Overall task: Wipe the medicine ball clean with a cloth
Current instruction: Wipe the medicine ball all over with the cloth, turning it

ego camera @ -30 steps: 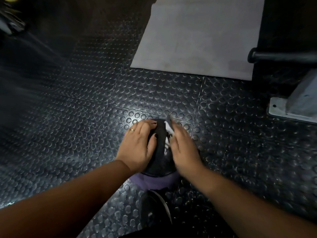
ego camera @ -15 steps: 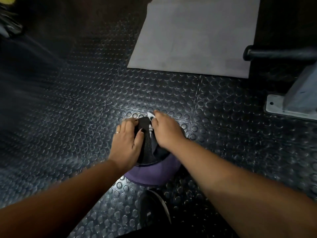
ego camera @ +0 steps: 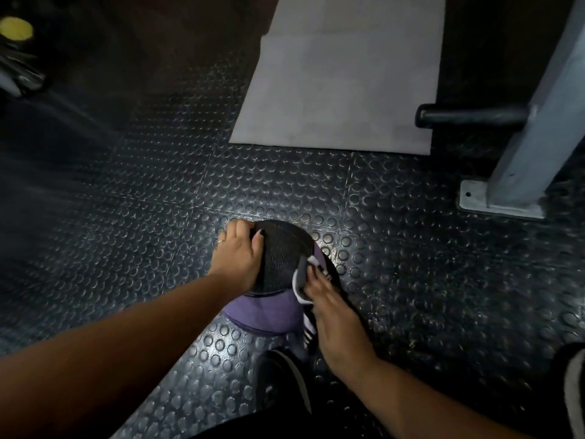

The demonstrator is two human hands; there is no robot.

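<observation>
Far L, top corner: a yellow round thing [ego camera: 15, 28], blurred, can't tell what it is. Studded rubber floor [ego camera: 142, 232] runs across the whole view. L hand [ego camera: 239, 253] sits on the medicine ball [ego camera: 280, 258] — fingers curled over its far-L edge, thumb spread across the black top, gripping it; ring [ego camera: 221, 241] on one finger. Ball rests on the floor at centre, black on top, purple lower down, just fwd of a dark shoe [ego camera: 285, 381]. R hand [ego camera: 335, 321] is on the ball's R side, fingers fairly straight, pressing a black-and-white striped cloth [ego camera: 304, 282] against it. The cloth bunches under the fingertips and a bit hangs below the palm. R thumb hidden. Beyond the ball, well apart, a pale grey mat [ego camera: 342, 74] lies flat. Far R — a black bar [ego camera: 468, 117] meets a grey metal post [ego camera: 544, 115], whose base plate [ego camera: 487, 201] sits on the floor.
</observation>
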